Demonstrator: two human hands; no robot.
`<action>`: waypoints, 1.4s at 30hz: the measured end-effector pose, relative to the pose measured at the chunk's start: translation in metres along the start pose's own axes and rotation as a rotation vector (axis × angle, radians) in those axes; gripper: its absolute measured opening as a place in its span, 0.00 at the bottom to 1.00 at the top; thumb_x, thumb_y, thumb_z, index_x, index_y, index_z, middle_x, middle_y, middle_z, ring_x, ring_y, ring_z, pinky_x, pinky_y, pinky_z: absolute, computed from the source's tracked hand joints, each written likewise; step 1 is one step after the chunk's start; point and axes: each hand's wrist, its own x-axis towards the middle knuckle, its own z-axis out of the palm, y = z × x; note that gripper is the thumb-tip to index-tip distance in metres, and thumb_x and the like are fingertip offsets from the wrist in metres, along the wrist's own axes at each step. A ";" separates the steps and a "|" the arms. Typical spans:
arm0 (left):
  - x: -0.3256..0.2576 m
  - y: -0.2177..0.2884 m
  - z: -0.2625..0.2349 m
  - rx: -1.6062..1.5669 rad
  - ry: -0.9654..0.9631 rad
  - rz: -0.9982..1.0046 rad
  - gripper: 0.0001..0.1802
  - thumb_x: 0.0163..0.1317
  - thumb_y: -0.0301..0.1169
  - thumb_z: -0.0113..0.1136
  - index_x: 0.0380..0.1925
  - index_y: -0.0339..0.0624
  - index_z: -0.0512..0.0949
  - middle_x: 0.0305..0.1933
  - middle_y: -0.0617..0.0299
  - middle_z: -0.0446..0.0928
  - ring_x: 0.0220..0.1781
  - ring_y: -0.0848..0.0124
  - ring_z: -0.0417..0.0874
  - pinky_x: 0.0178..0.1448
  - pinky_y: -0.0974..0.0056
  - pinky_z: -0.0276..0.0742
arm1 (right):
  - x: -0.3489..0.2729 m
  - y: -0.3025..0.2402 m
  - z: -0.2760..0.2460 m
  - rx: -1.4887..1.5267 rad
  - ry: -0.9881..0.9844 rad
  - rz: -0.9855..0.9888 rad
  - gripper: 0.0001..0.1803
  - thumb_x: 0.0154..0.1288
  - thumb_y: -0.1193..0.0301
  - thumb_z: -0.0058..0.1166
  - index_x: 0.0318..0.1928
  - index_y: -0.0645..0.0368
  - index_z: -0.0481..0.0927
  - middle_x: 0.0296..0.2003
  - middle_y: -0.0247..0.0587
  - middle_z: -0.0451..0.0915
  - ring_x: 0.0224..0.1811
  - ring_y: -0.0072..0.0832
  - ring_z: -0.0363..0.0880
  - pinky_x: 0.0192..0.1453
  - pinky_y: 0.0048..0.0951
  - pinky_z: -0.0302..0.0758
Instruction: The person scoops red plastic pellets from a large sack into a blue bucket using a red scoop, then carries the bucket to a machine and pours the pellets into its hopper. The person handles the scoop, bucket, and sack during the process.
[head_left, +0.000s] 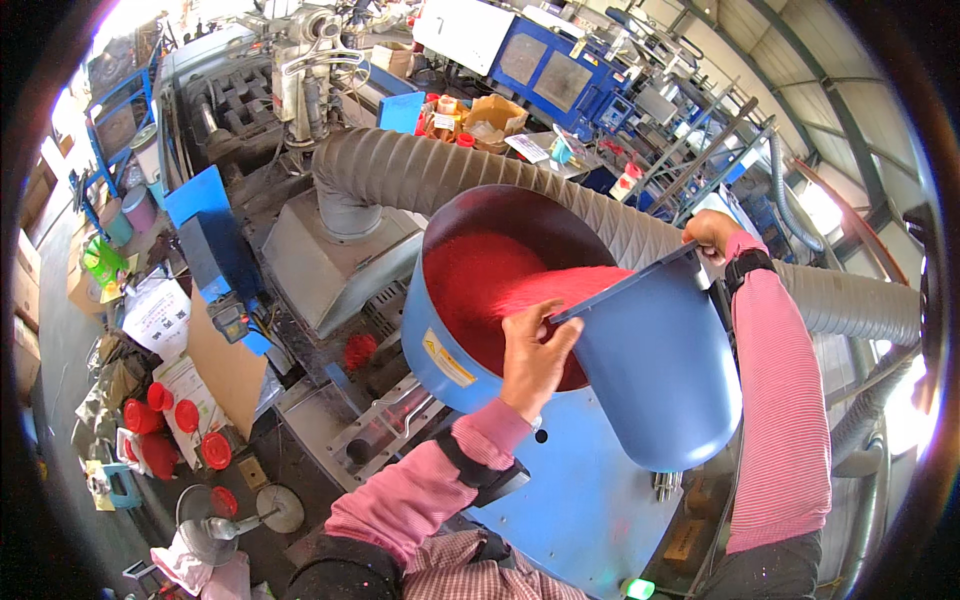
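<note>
A blue plastic bucket [655, 375] is tipped over the rim of a round blue hopper [425, 350]. Red pellets [560, 287] slide from the bucket's mouth onto a heap of the same red material [475, 262] inside the hopper. My left hand [532, 365] is at the near side of the bucket's rim, thumb and fingers closed about its edge. On the far side, my right hand [712, 232] grips the rim from above, fingers wrapped over it. The hopper's lower inside wall is partly hidden behind my left hand and the bucket.
A ribbed grey duct [470, 165] runs close behind the hopper. Spilled red pellets [360, 350] lie on the machine to its left. Red round lids [215, 450] and papers [160, 315] are at the left. A blue machine [545, 65] stands at the back.
</note>
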 end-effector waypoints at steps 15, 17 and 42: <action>0.081 -0.017 0.040 -0.248 -0.036 0.202 0.10 0.67 0.32 0.59 0.38 0.34 0.79 0.29 0.64 0.77 0.33 0.77 0.74 0.39 0.68 0.72 | -0.019 -0.032 -0.005 0.171 -0.117 -0.434 0.24 0.66 0.49 0.53 0.42 0.61 0.79 0.30 0.42 0.83 0.29 0.28 0.83 0.34 0.34 0.83; 0.094 -0.027 0.034 -0.230 -0.063 0.183 0.10 0.71 0.32 0.57 0.41 0.35 0.79 0.33 0.72 0.75 0.35 0.82 0.70 0.40 0.74 0.67 | -0.031 -0.004 -0.020 0.098 0.007 -0.592 0.28 0.69 0.46 0.48 0.46 0.60 0.80 0.38 0.43 0.86 0.36 0.27 0.84 0.38 0.32 0.81; 0.174 -0.091 0.004 -0.149 0.048 -0.285 0.21 0.73 0.48 0.49 0.52 0.45 0.76 0.47 0.64 0.78 0.48 0.68 0.76 0.52 0.56 0.76 | -0.129 0.260 0.196 0.923 0.397 -0.527 0.17 0.66 0.76 0.55 0.55 0.63 0.77 0.38 0.44 0.85 0.40 0.19 0.81 0.45 0.24 0.78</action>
